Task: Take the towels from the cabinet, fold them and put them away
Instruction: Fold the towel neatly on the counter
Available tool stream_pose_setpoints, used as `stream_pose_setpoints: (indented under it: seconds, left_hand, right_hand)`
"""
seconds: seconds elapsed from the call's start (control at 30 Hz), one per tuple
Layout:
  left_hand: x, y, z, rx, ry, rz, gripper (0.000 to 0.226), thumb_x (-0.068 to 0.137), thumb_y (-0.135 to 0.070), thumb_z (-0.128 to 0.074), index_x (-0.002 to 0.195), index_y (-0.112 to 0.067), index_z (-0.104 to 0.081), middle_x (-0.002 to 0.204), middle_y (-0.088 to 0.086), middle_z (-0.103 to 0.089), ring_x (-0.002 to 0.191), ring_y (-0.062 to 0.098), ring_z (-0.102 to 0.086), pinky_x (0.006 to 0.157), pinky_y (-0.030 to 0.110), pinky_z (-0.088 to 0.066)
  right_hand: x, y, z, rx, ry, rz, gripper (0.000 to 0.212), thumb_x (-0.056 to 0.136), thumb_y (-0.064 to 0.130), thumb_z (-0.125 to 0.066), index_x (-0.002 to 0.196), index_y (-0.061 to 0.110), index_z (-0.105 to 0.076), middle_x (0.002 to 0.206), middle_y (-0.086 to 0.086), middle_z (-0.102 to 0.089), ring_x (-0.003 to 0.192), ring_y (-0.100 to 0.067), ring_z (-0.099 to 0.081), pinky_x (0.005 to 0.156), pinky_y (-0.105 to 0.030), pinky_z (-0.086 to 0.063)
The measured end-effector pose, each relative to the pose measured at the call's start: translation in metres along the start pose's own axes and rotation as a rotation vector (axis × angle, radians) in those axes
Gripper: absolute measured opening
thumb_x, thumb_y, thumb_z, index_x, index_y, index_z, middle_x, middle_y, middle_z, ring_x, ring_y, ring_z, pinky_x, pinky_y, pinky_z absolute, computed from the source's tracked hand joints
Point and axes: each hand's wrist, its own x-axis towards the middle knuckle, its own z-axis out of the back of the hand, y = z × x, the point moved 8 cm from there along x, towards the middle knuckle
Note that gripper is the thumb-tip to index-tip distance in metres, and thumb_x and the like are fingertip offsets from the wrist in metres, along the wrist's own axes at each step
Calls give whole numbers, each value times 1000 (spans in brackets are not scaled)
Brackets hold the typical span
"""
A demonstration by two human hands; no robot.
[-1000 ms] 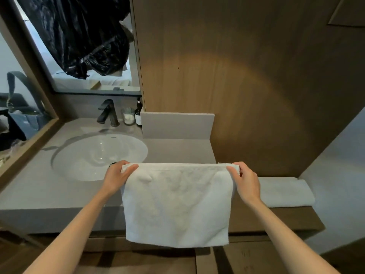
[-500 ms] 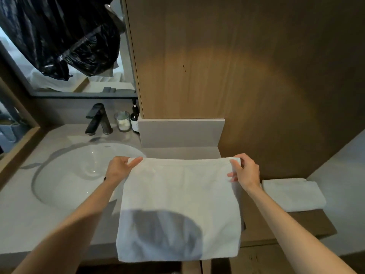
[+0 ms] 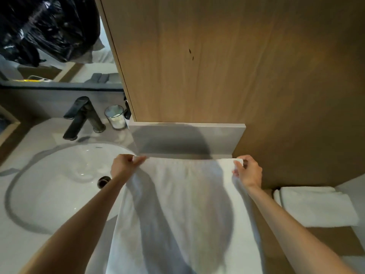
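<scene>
A white towel lies spread over the grey counter in front of me, its far edge near the low grey backsplash. My left hand pinches the far left corner beside the sink. The far right corner is pinched by my right hand. The towel's near end runs out of the bottom of the view. A second white towel, folded, rests on the wooden shelf at the right.
A white sink with a black faucet sits at the left, a glass jar behind it. A wooden cabinet wall rises straight ahead above the grey backsplash. A mirror hangs at the upper left.
The towel went from hanging in the air to lying over the counter. Both hands moved forward and down with its top corners, and my view came closer and lower.
</scene>
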Motion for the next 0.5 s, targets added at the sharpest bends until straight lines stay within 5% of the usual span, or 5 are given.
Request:
stream_pose_setpoints:
  seconds: [0.13, 0.2, 0.3, 0.4, 0.5]
  left_hand:
    - [7, -5, 1, -39, -123, -23, 46, 79, -50, -71, 63, -7, -62, 57, 5, -56, 60, 22, -53, 52, 33, -35]
    - [7, -8, 3, -84, -166, -68, 30, 81, -40, -73, 84, -10, -68, 79, 3, -65, 73, 21, -57, 62, 30, -38]
    - [-1, -15, 1, 8, -213, -144, 33, 88, -24, -66, 116, -10, -57, 123, 11, -56, 101, 32, -57, 74, 38, -47]
    - [-48, -55, -24, 84, -249, -348, 32, 91, -9, -54, 122, -12, -53, 123, 14, -53, 107, 34, -53, 79, 43, -49]
    - [-109, -91, -98, 199, -17, -632, 41, 87, -17, -44, 123, -7, -61, 121, 11, -64, 110, 29, -62, 95, 38, -47]
  right_hand:
    - [15, 3, -12, -26, -3, 18, 8, 94, 17, -58, 102, 14, -58, 78, -3, -68, 82, -30, -67, 81, -36, -51]
    - [12, 12, -14, -103, -8, 75, 23, 94, 11, -56, 116, 11, -56, 102, -10, -66, 98, -34, -63, 82, -33, -45]
    - [-15, 34, -35, -259, 49, 307, 50, 93, 8, -54, 140, 17, -42, 150, -9, -34, 121, -30, -51, 89, -39, -46]
    - [-59, 50, -82, -354, 109, 573, 50, 90, 6, -49, 140, 14, -47, 154, -9, -32, 135, -26, -41, 101, -41, -45]
    - [-87, 46, -138, -463, 273, 565, 50, 89, 18, -35, 136, 11, -52, 146, -9, -47, 134, -25, -45, 109, -47, -33]
